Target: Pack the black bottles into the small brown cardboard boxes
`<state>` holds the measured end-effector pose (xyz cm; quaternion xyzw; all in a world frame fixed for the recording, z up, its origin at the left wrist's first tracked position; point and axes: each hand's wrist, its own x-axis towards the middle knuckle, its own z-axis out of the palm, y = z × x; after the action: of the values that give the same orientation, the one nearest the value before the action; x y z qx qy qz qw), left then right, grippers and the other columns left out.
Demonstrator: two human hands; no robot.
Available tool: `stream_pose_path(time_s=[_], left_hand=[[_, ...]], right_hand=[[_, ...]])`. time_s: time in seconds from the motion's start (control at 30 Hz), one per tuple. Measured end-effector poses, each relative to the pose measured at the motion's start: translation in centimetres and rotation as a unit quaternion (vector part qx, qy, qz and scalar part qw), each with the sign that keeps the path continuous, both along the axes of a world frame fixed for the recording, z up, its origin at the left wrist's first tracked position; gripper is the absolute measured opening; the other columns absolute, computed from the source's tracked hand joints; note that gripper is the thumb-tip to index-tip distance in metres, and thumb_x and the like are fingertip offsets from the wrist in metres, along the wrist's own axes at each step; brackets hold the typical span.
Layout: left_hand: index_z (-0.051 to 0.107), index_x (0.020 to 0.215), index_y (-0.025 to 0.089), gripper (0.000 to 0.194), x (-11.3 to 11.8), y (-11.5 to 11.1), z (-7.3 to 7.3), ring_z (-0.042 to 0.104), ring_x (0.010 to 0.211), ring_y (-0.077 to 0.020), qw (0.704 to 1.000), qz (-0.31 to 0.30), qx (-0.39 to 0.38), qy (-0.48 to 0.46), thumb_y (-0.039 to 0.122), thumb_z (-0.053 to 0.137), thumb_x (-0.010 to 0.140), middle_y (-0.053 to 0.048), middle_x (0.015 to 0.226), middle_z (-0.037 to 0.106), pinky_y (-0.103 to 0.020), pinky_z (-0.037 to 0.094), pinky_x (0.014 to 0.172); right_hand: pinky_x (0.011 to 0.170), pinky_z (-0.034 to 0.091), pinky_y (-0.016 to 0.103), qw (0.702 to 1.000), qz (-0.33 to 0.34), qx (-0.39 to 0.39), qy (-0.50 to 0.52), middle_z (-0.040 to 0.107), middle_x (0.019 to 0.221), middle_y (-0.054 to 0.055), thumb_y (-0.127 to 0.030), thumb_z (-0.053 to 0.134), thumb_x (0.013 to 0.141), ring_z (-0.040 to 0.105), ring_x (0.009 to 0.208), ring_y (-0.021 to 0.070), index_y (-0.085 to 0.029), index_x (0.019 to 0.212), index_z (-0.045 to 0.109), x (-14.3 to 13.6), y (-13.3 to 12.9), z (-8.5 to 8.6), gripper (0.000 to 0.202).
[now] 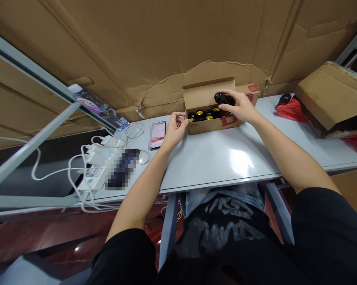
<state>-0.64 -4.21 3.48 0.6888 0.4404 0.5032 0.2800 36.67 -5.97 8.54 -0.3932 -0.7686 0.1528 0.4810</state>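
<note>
A small open cardboard box [212, 126] with red print stands on the white table, its lid raised at the back. Inside it sit several black round parts, some showing yellow threaded-looking ends [199, 113]. My left hand [176, 128] is at the box's left end, thumb and fingers closed on the edge of its wall. Above the right part of the box, my right hand [239, 106] grips a glossy black cylindrical part [224, 98], held tilted between thumb and fingers. The exact kind of these parts is too small to tell.
A phone [157, 135] lies left of the box. Further left are a blurred dark device [123, 168], white cables and chargers [102, 148], and a water bottle [99, 107] leaning by the metal frame. A larger carton [334, 99] and red plastic bag [291, 110] are at right.
</note>
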Motion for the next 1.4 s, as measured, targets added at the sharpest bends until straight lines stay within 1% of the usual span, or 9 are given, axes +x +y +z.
stream_pose_path(time_s=[0.13,0.3,0.47,0.67,0.8,0.97,1.13,1.23,1.4], left_hand=[[0.071,0.126,0.033,0.030,0.1,0.1,-0.2,0.061,0.075,-0.0173,1.000,-0.004,-0.006,-0.007,0.046,0.093,0.111,0.004,0.087,0.063,-0.033,0.052,0.077],[0.071,0.127,0.032,0.023,0.3,0.2,-0.4,0.060,0.075,-0.0166,0.999,0.004,-0.023,-0.022,0.025,0.086,0.111,0.006,0.086,0.061,-0.030,0.050,0.075],[0.072,0.127,0.031,0.024,0.5,0.1,-0.1,0.062,0.077,-0.0155,0.999,0.010,-0.027,-0.026,0.016,0.083,0.112,0.006,0.087,0.062,-0.029,0.051,0.078],[0.070,0.125,0.030,0.023,0.1,0.0,0.3,0.059,0.065,-0.0141,0.992,0.037,-0.115,-0.021,0.027,0.089,0.113,0.006,0.086,0.066,-0.027,0.043,0.060],[0.070,0.124,0.030,0.028,-0.3,0.4,-0.1,0.067,0.069,-0.0142,0.990,0.040,-0.132,-0.032,0.032,0.094,0.111,0.002,0.096,0.076,-0.025,0.046,0.058],[0.066,0.132,0.029,0.033,-0.2,0.7,-0.5,0.075,0.078,-0.0157,0.988,0.042,-0.144,-0.041,0.032,0.094,0.114,-0.004,0.113,0.082,-0.024,0.046,0.061],[0.062,0.144,0.030,0.043,-0.5,1.4,-1.2,0.079,0.088,-0.0175,0.994,0.043,-0.102,-0.007,0.031,0.092,0.113,-0.007,0.130,0.079,-0.030,0.061,0.079],[0.061,0.147,0.031,0.053,-1.0,1.9,-1.9,0.083,0.123,-0.0249,0.999,0.050,-0.006,0.019,0.036,0.097,0.107,-0.011,0.146,0.078,-0.037,0.070,0.101],[0.059,0.165,0.032,0.072,-1.4,2.0,-2.6,0.077,0.137,-0.0304,0.985,0.038,0.147,0.078,0.076,0.088,0.116,-0.019,0.166,0.071,-0.037,0.070,0.097]], right_hand=[[0.106,0.079,0.066,0.997,-0.010,-0.065,0.028,0.089,0.146,0.017,-0.062,0.077,0.109,0.092,0.108,0.0415,-0.026,0.166,0.069,-0.5,-0.5,0.0,0.068],[0.103,0.079,0.064,0.994,-0.069,-0.081,-0.032,0.089,0.126,0.014,-0.061,0.071,0.117,0.090,0.094,0.0374,-0.025,0.162,0.066,-0.4,-1.3,0.3,0.058],[0.126,0.072,0.066,0.995,-0.069,-0.061,-0.042,0.087,0.142,0.016,-0.057,0.069,0.120,0.089,0.127,0.0434,-0.023,0.169,0.065,-0.5,-1.7,0.6,0.060],[0.146,0.058,0.069,0.997,-0.033,-0.044,-0.057,0.070,0.183,0.022,-0.061,0.057,0.123,0.071,0.166,0.0491,-0.020,0.191,0.047,-0.4,-0.7,0.3,0.080],[0.151,0.052,0.069,0.997,-0.016,-0.040,-0.061,0.070,0.184,0.022,-0.074,0.050,0.124,0.067,0.170,0.0488,-0.020,0.189,0.050,-0.2,-0.1,-0.2,0.085],[0.148,0.056,0.065,0.998,-0.031,-0.036,-0.052,0.073,0.176,0.022,-0.066,0.053,0.124,0.072,0.163,0.0470,-0.018,0.185,0.052,-0.3,-0.7,0.1,0.078],[0.145,0.056,0.072,0.995,-0.078,-0.038,-0.055,0.079,0.167,0.022,-0.063,0.063,0.120,0.075,0.155,0.0505,-0.021,0.173,0.063,-0.4,-1.6,0.7,0.068],[0.140,0.060,0.072,0.994,-0.086,-0.048,-0.056,0.084,0.158,0.023,-0.061,0.064,0.117,0.078,0.147,0.0503,-0.021,0.165,0.068,-0.6,-1.8,1.0,0.063],[0.139,0.061,0.072,0.992,-0.095,-0.059,-0.060,0.086,0.151,0.023,-0.063,0.065,0.112,0.080,0.141,0.0493,-0.019,0.161,0.071,-0.8,-2.1,1.2,0.066]])
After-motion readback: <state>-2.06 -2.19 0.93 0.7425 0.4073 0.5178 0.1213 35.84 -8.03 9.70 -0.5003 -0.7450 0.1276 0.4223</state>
